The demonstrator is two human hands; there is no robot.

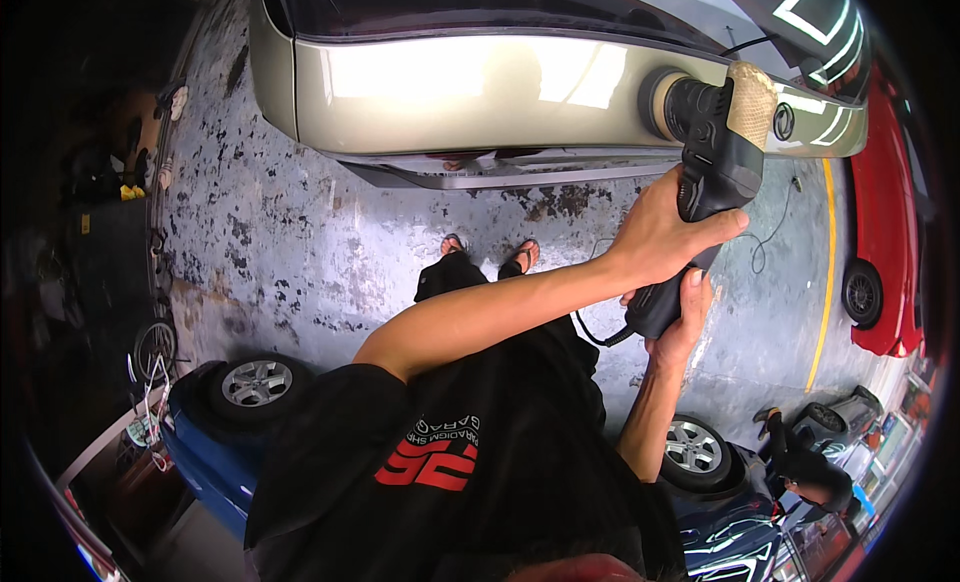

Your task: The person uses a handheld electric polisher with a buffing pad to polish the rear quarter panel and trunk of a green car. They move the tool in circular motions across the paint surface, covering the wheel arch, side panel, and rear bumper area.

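Both my hands hold a black car polisher [722, 160] at the right of the view. My left hand [665, 227] is closed round its body, with the thumb stretched along the near side. Lower down, my right hand [685, 317] wraps the rear end of the handle, close to where the cord [603, 340] leaves it. The polisher's round pad [658, 104] rests against the glossy champagne-coloured body panel of a car [470, 107]. Tan wrapping [752, 102] covers the tool's front part. The pad's contact face is hidden from view.
Worn grey floor [270, 232] with dark patches surrounds my sandalled feet [522, 257]. A red car [885, 232] stands right, beyond a yellow line [829, 272]. Blue car parts with wheels [258, 384] are behind me. A person in black [810, 477] is at lower right.
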